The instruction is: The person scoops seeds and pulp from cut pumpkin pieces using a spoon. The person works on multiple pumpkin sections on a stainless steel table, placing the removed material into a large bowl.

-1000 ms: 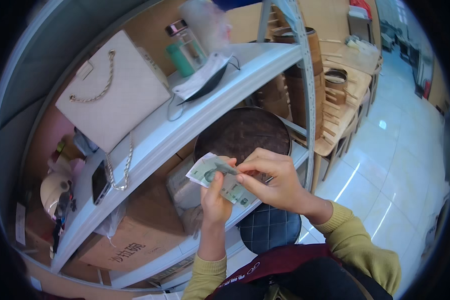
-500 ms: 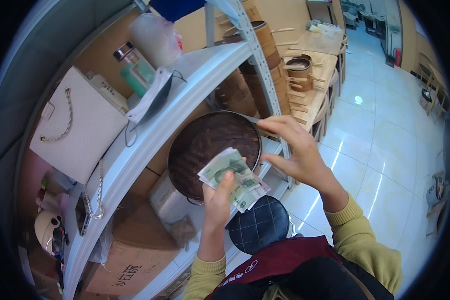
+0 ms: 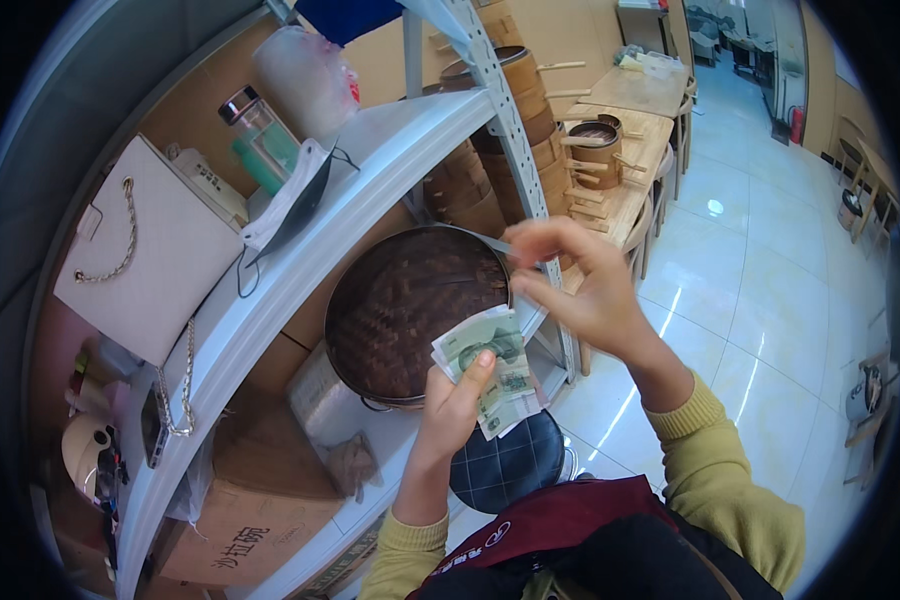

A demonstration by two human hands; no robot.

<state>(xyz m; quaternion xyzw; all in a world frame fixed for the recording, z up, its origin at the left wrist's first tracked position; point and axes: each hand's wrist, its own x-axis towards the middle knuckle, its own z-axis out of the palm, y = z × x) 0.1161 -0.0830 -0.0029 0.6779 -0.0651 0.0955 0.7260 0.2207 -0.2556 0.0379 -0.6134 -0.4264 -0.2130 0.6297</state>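
Note:
A small stack of green banknotes (image 3: 505, 375) is held in my left hand (image 3: 457, 402), the thumb pressed on top of the notes. A pinkish note edge shows beneath the green ones. My right hand (image 3: 590, 290) hovers just above and to the right of the notes, its thumb and curled fingers apart with nothing visible between them; the fingertips are slightly blurred. Behind the notes, on the shelf's lower level, lies a wide round dark woven tray (image 3: 410, 310) with a metal rim.
On the upper shelf (image 3: 370, 170) lie a white chain-strap bag (image 3: 150, 245), a glass bottle (image 3: 260, 140) and a dark face mask (image 3: 300, 200). Below stands a cardboard box (image 3: 260, 500). Bamboo steamers (image 3: 530, 100) are stacked behind the shelf post. A black quilted round stool (image 3: 507, 465) stands below my hands.
My left hand and the banknotes have shifted a little right and down. My right hand's fingers have curled further, and the hand has moved slightly left.

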